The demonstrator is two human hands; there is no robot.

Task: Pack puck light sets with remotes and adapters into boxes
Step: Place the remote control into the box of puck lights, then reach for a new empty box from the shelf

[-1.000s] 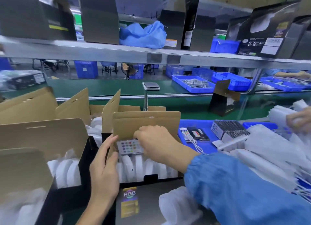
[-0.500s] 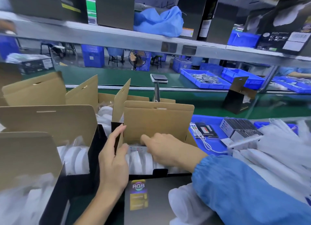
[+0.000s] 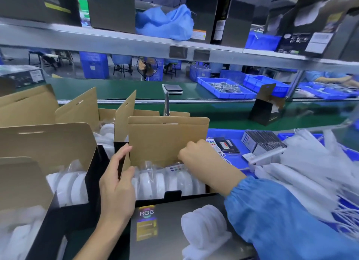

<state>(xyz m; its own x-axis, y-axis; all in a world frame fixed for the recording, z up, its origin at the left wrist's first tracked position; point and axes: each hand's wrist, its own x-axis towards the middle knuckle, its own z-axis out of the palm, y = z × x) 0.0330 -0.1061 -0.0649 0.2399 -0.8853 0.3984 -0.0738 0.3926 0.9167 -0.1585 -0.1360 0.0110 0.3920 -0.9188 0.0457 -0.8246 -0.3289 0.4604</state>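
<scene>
Puck lights (image 3: 171, 182), white discs on edge in box (image 3: 167, 143), left grip (image 3: 116, 186) holding side flap, right grip (image 3: 196, 153) unclear.

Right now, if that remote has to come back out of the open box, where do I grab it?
Pinch the remote by its upper edge, coming straight down from above. It stands wedged between the raised cardboard flap and the row of white puck lights, so only its top strip shows. The right hand already covers its right end; the left hand holds the box's left flap.
</scene>
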